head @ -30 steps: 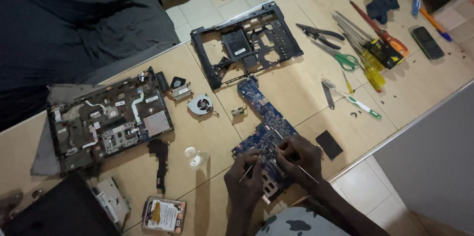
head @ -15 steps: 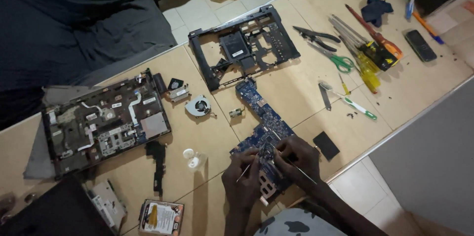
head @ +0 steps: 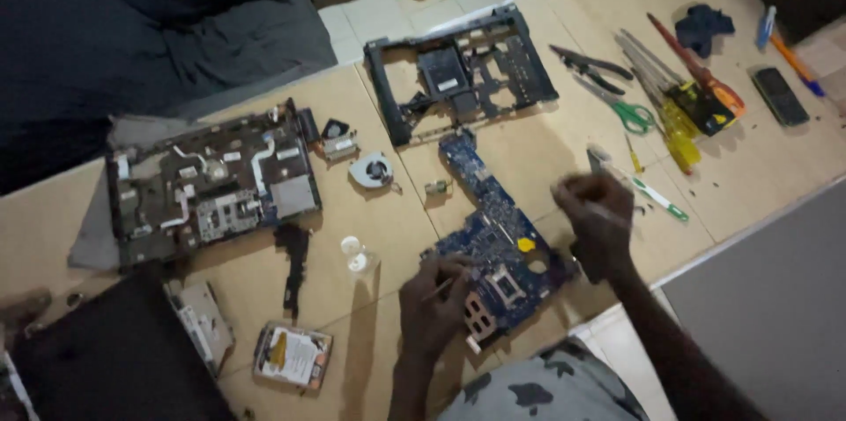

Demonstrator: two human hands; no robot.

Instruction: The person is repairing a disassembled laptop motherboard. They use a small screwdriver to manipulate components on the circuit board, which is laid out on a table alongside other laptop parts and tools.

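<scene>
A blue laptop motherboard (head: 493, 232) lies flat on the tan table (head: 529, 157), right in front of me. My left hand (head: 432, 306) rests at the board's near left edge, its fingers pinched on a thin light-coloured tool (head: 438, 290) that points at the board. My right hand (head: 595, 218) is blurred and raised just off the board's right side, fingers curled. I cannot tell whether it holds anything. A white and green hand tool (head: 656, 195) lies just beyond it.
An empty black laptop frame (head: 397, 108) lies at the back, with a second chassis full of parts (head: 211, 183) at the left. A small fan (head: 372, 170), hard drive (head: 291, 355), black bracket (head: 295, 262), green scissors (head: 630, 113), pliers (head: 590, 64), yellow screwdrivers (head: 679, 135) and phone (head: 780, 95) are scattered around. The table edge (head: 749, 232) runs close on the right.
My right hand has lifted off the motherboard and swung up and to the right. My left hand stays at the board's near edge with the thin tool.
</scene>
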